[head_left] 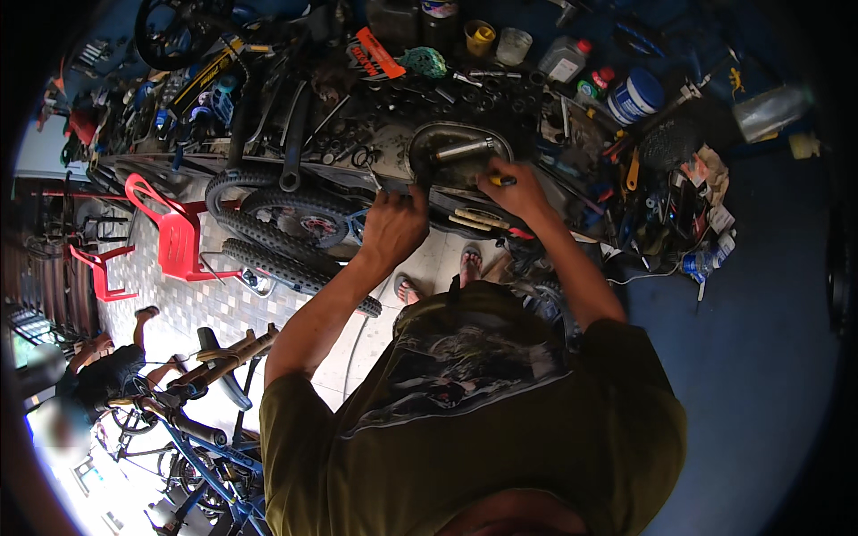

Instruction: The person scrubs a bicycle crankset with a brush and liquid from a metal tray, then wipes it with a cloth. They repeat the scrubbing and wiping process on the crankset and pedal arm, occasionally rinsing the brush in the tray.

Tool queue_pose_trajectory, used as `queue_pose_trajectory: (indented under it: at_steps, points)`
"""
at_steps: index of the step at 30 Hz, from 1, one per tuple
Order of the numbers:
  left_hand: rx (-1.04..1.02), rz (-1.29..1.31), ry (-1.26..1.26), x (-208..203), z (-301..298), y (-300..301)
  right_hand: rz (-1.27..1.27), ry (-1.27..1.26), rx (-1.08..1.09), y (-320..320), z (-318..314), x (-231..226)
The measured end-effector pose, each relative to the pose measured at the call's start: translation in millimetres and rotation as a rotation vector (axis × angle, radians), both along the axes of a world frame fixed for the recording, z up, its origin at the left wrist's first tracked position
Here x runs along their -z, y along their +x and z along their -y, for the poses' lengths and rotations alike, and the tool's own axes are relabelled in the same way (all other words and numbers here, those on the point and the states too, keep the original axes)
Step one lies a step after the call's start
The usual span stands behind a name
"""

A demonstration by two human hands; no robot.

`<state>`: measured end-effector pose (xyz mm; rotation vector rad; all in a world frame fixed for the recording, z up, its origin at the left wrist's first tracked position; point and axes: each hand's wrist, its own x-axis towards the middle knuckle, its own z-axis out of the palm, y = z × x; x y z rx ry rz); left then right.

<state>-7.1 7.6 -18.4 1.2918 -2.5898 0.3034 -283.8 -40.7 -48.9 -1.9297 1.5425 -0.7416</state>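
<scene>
My left hand (398, 225) is closed at the front edge of the cluttered workbench. Dark metal shows at its fingers, but I cannot make out what it grips. To the right, my right hand (520, 190) is closed around a small tool with a yellow and black handle (503, 180); its working end is hard to see. Just beyond both hands lies a shallow, grimy metal tray (411, 154) with a rounded rim. A silver cylindrical part (465, 149) rests slantwise in it.
Loose tools and small parts cover the bench, with a blue-lidded white tub (635, 96) and a clear red-capped bottle (565, 60) at the back right. Bicycle tyres (286, 259) stand below. Red chairs (179, 234), a bicycle (210, 469) and another person (103, 371) are left.
</scene>
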Motion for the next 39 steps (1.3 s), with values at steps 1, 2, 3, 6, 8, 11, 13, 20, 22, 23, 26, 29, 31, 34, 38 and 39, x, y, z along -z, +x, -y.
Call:
queue_pose_trajectory:
  at_steps: [1,2,3,6,8,11,13,20,22,23,26,29,31,34,38,39]
  points:
    - [-0.003,0.005,0.009,1,0,0,0.066,-0.019,-0.011,6,8,-6]
    - [-0.004,0.008,0.021,2,0,0,0.130,-0.034,-0.020,16,15,-17]
    - [-0.006,0.011,0.033,3,0,0,0.195,-0.049,-0.030,26,23,-28]
    - [0.023,0.027,0.012,1,0,0,0.160,-0.155,-0.232,53,51,-41]
    - [0.015,0.019,0.018,4,1,6,0.068,-0.136,-0.249,63,63,-43]
    - [0.038,-0.017,-0.008,5,0,17,-0.093,-0.120,-0.196,64,94,-41]
    - [0.048,-0.018,-0.008,5,-4,20,-0.082,-0.064,-0.265,64,90,-41]
    - [0.020,-0.062,0.024,3,-5,24,-0.019,0.032,-0.221,58,94,-36]
    - [0.017,-0.047,0.024,-1,-2,27,-0.113,-0.033,-0.209,58,105,-26]
    - [0.005,-0.044,0.048,4,-3,28,-0.150,0.010,-0.190,55,110,-26]
    - [0.001,-0.048,0.104,7,-4,33,-0.120,0.059,-0.200,52,112,-31]
    - [0.024,-0.085,0.087,4,6,46,-0.133,-0.034,-0.285,48,119,-34]
    - [-0.005,-0.088,0.160,1,7,55,-0.090,0.009,-0.290,41,117,-39]
    - [-0.032,-0.108,0.220,3,18,71,0.019,0.125,-0.334,39,114,-45]
    - [-0.031,-0.105,0.275,0,29,79,-0.097,0.066,-0.278,14,120,-27]
    - [-0.041,-0.098,0.293,-1,30,79,-0.031,0.126,-0.264,14,120,-22]
